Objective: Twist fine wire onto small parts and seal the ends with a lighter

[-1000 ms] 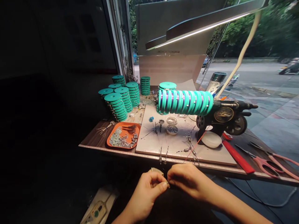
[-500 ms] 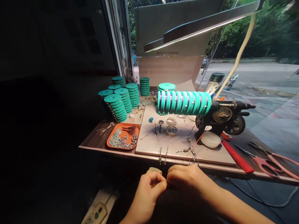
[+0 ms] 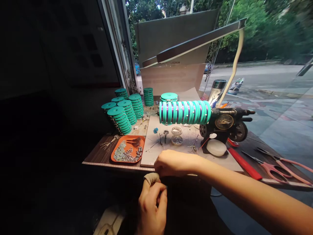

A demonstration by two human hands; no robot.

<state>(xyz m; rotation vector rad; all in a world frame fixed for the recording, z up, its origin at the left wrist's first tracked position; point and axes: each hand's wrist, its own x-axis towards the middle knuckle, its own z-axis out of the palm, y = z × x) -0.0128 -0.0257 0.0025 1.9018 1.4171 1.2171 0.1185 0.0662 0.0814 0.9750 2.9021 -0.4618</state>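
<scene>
My left hand is low in front of the table, thumb and fingers pinched on a thin line that barely shows. A beige cover sits on its forefinger. My right hand is closed, knuckles up, at the front edge of the white board, gripping the line's other end, which is hidden under the hand. Small wire rigs lie on the board just behind it. An orange tray of small metal pieces is to its left.
A black winder carries a row of teal spools. Stacks of teal discs stand back left. Two small bowls, a white oval, a red ruler and pink scissors lie at the right. A lamp bar hangs overhead.
The hands were pinched together below the table edge. My right hand has risen to the board's front edge, my left has dropped lower, and the view has tilted.
</scene>
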